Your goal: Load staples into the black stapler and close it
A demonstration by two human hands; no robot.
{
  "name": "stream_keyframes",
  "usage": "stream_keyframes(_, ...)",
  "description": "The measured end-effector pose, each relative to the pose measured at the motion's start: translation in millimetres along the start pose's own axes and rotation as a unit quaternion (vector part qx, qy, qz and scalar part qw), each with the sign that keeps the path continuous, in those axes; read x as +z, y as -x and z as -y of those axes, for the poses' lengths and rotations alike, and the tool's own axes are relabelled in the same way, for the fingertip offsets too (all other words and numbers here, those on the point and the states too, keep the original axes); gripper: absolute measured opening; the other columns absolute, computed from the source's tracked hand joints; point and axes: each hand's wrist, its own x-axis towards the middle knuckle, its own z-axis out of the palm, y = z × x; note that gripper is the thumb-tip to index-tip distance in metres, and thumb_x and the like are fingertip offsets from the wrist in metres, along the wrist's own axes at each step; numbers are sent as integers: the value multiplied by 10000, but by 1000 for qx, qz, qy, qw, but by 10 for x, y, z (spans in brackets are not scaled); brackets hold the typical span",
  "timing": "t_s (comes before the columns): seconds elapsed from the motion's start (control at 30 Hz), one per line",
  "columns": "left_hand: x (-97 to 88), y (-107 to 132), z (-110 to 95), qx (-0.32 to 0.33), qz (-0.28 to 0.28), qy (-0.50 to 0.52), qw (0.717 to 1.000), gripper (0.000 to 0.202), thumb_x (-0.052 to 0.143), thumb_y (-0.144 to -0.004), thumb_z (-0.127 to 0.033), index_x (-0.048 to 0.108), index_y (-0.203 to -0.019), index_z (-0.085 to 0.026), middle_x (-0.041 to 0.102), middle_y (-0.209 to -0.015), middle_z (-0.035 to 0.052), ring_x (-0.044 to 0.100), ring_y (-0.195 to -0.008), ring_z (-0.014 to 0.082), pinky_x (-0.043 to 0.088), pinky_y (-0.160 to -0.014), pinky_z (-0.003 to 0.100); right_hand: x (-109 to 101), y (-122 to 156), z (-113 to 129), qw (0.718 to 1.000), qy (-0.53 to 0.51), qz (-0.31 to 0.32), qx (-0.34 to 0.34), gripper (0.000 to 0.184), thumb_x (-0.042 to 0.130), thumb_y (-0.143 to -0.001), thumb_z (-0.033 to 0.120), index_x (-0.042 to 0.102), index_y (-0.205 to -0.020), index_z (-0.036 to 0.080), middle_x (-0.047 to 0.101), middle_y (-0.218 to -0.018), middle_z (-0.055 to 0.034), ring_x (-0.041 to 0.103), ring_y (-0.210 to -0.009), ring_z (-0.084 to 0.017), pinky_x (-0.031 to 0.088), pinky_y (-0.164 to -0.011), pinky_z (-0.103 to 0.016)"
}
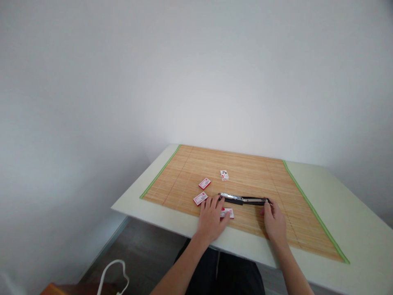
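A long black and silver stapler [239, 199] lies swung open nearly flat across the bamboo mat. My right hand [274, 221] grips its right end, thumb on top and fingers curled around. My left hand [211, 219] rests with its fingers apart at the stapler's left end, fingertips close to or touching it. Partly beneath the left hand is a small white and red box [229, 213], near the thumb. Another small white and red box [200, 198] lies just left of the fingers, and a similar box [204, 183] is behind it.
A small white box [224, 175] stands on the mat behind the stapler. The green-edged bamboo mat [245, 168] covers much of the white table [346, 200]. Plain walls rise behind and to the left. A white cable [106, 272] hangs at the lower left.
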Motion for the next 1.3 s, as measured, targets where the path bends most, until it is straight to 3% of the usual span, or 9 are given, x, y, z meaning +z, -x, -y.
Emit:
stream_keyframes(0.23,16,17,26,0,-7,-2,1000,511,535,-988,-439,497,-1483,-320,496,-1518,40,441,-1341,301,350,-1161,513,11,-4,-22,1000,5,-10,10,627,355,-924,621,689,-1192,162,723,-851,-121,631,-729,-290,455,-688,-382)
stream_keyframes(0.57,43,19,58,-9,-1,9,1000,489,539,-991,-426,503,-1470,-337,496,-1520,9,427,-1359,282,346,-1173,495,125,-105,-434,1000,14,7,3,627,393,-911,624,660,-1228,153,696,-785,-80,617,-703,-271,405,-655,-346)
stream_keyframes(0.93,29,-8,73,-8,6,36,999,518,595,-951,-364,511,-1461,-335,491,-1527,13,439,-1354,288,347,-1164,497,-32,20,26,1000,-16,-9,1,658,372,-920,670,707,-1152,153,723,-802,-111,619,-696,-267,447,-664,-362)
stream_keyframes(1.3,5,-27,104,-17,-18,126,992,547,800,-770,-385,615,-1281,-325,563,-1351,52,522,-1255,301,411,-1103,487,3,5,-28,999,-32,-2,20,638,390,-931,641,685,-1207,147,719,-833,-106,621,-735,-257,445,-688,-351)
